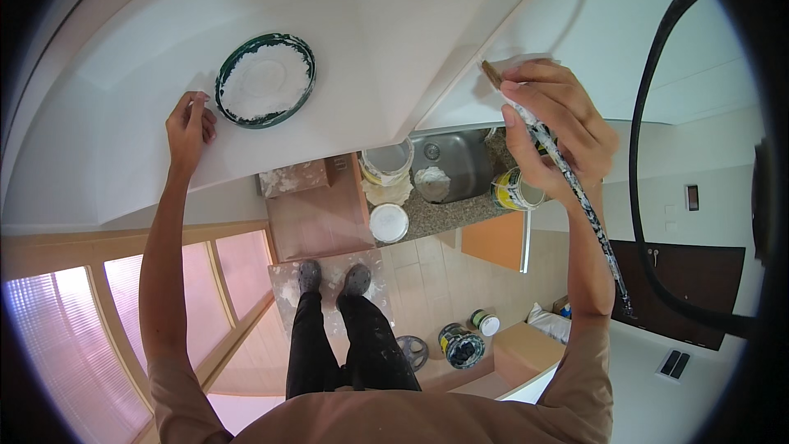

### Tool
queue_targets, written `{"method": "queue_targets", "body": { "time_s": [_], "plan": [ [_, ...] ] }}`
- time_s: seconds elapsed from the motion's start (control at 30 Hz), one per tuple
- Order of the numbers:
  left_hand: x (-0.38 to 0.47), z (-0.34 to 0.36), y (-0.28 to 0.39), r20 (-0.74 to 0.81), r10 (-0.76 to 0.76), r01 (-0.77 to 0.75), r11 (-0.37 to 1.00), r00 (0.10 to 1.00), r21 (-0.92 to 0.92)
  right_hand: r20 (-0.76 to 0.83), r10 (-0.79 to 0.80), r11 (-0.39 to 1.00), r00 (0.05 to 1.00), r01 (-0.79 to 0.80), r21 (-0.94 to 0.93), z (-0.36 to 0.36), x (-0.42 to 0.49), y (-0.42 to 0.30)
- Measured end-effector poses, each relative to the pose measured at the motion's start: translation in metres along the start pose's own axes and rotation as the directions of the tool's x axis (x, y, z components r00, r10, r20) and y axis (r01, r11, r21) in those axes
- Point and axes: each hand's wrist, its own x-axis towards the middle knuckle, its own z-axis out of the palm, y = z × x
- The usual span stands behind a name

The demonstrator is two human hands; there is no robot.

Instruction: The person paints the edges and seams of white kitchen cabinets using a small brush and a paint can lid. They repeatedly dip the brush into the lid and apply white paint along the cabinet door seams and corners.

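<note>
My right hand (561,117) grips a thin paintbrush (573,182) whose long handle is spattered with white and dark paint. Its brown bristles meet the white wall surface beside a narrow raised edge (453,77). At the left, my left hand (192,126) has curled fingers close to the rim of a green-rimmed paint can lid (265,81), coated inside with white paint. That lid lies against the white surface (345,98). Whether my left fingers touch the rim or hold something small, I cannot tell.
Below are a steel sink (471,166), a granite counter (434,219), a white bucket (387,160) and a yellow-labelled can (516,190). My feet stand on a paint-marked board (333,290). Paint cans (461,346) and a cardboard box (527,351) are lower down. A black cable (638,135) hangs at the right.
</note>
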Motion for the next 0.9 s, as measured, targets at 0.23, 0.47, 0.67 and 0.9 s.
{"method": "queue_targets", "body": {
  "time_s": [0.23, 0.47, 0.67, 0.9],
  "plan": [
    [0.000, 0.000, -0.003, -0.012, 0.016, -0.016, 1.000, 1.000, -0.003, -0.042, 0.020, 0.999, 0.999, -0.018, 0.043, 0.004, -0.002, 0.000],
    [0.000, 0.001, -0.007, -0.036, 0.005, -0.005, 1.000, 0.999, 0.015, 0.001, 0.444, 0.873, 0.896, -0.432, 0.227, 0.007, -0.051, -0.045],
    [0.009, 0.001, -0.024, -0.038, 0.033, -0.028, 0.991, 0.999, 0.131, 0.141, 0.904, 0.362, 0.404, -0.898, 0.250, 0.074, -0.215, -0.184],
    [0.024, 0.007, -0.027, 0.040, 0.009, -0.012, 0.996, 0.999, 0.087, 0.015, 0.963, -0.269, -0.271, -0.961, -0.069, 0.054, -0.431, -0.387]
  ]
}}
